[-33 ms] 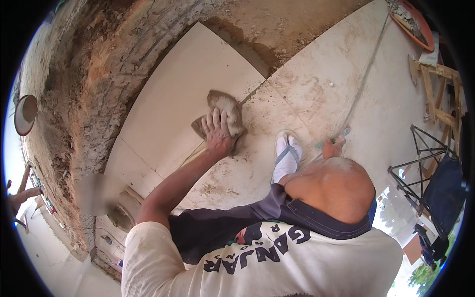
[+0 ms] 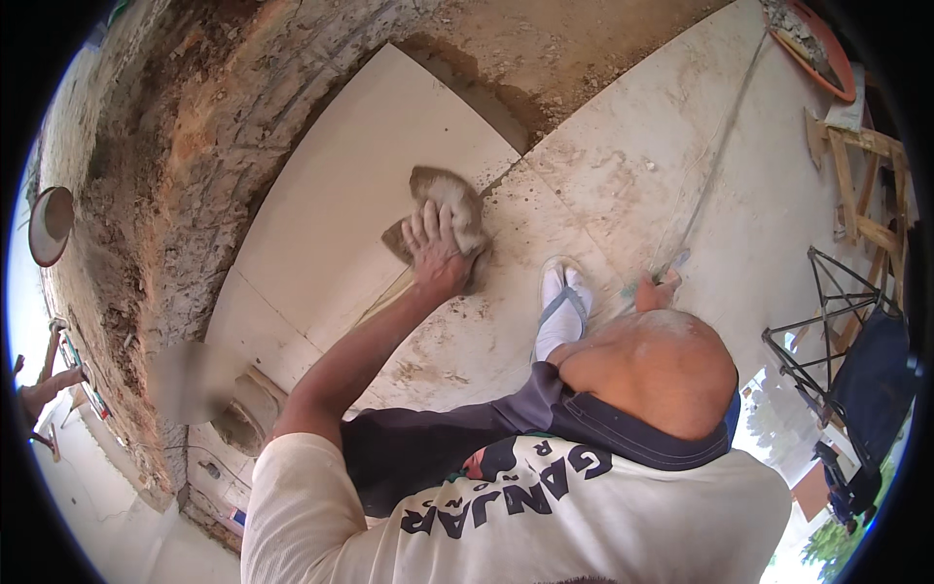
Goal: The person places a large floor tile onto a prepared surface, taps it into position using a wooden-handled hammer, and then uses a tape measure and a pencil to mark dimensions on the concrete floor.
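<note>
My left hand [image 2: 440, 255] rests with bent fingers over a crumpled, grey-brown stained cloth [image 2: 449, 190], pressing it on the pale floor tile [image 2: 370, 146] near the joint beside the broken edge. My right hand [image 2: 658, 290] is beside my bent knee, closed on a small object with a green part [image 2: 632, 289], partly hidden; what it is I cannot make out. A thin light strip [image 2: 382, 297] runs under my left wrist. My sandalled foot [image 2: 564, 302] stands on the tiles to the right of the cloth.
A rough dirt edge [image 2: 175, 146] borders the tiles. An orange pan of rubble [image 2: 837, 68], a wooden frame [image 2: 844, 180] and a folding chair [image 2: 856, 360] are at right. A round bowl [image 2: 51, 226] and another person's limb [image 2: 49, 389] appear at far left.
My left hand and the cloth have slid slightly up and to the right on the tile. My right hand stays about in place.
</note>
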`<act>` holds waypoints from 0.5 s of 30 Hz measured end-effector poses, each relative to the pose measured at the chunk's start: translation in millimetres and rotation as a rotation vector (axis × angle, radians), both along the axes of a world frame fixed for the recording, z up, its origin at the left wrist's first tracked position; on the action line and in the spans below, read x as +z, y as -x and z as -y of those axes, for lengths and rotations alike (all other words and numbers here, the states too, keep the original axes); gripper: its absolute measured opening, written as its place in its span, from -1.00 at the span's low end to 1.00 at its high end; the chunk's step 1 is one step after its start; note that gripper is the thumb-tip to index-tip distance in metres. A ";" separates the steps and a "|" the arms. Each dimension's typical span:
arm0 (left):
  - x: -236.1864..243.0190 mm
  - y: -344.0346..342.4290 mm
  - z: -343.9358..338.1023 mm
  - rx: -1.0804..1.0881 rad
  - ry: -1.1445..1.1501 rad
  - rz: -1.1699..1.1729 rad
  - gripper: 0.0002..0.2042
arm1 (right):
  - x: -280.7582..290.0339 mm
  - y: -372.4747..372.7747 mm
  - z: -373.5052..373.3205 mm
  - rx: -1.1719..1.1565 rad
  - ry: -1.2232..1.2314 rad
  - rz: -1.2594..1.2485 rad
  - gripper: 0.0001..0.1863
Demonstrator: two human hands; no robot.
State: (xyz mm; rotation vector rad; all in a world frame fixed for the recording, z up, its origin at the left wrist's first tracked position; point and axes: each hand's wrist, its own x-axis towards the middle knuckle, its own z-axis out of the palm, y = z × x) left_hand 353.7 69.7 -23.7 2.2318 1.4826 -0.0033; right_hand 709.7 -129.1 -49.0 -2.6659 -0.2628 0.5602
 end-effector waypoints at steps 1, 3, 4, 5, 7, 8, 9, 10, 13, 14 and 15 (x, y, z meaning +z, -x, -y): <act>-0.3 -32.1 -13.8 0.039 -0.037 0.035 -0.06 | 3.6 -4.7 6.4 -0.031 -0.014 0.004 -0.32; -0.7 -93.1 -41.1 0.070 -0.099 0.105 -0.10 | -9.5 -22.7 29.7 -0.140 -0.133 -0.011 -0.33; -1.6 -115.6 -54.7 0.066 -0.131 0.127 -0.14 | -15.1 -29.7 34.5 -0.146 -0.144 -0.023 -0.35; -1.5 -138.0 -68.2 0.047 -0.143 0.142 -0.17 | -18.6 -33.7 37.1 -0.144 -0.144 -0.033 -0.36; -0.7 -170.5 -93.8 0.009 -0.176 0.166 -0.24 | -23.1 -42.2 37.0 -0.117 -0.133 -0.037 -0.38; -2.9 -177.0 -99.4 0.006 -0.189 0.197 -0.27 | -23.4 -44.4 36.2 -0.098 -0.123 -0.039 -0.40; -4.6 -179.5 -104.6 0.005 -0.203 0.225 -0.30 | -23.3 -47.3 34.2 -0.073 -0.113 -0.034 -0.41; -0.7 -186.3 -105.3 -0.015 -0.203 0.264 -0.33 | -21.2 -49.0 42.0 -0.061 -0.085 -0.018 -0.42; 20.0 -162.8 -100.9 -0.036 -0.186 0.352 -0.38 | -17.9 -51.6 59.0 0.036 0.007 0.073 -0.45; 30.0 -147.6 -96.1 -0.051 -0.147 0.362 -0.39 | -12.9 -49.5 63.8 0.126 0.058 0.147 -0.47; 36.1 -129.3 -93.6 -0.074 -0.105 0.354 -0.39 | -8.5 -46.8 66.0 0.219 0.109 0.225 -0.49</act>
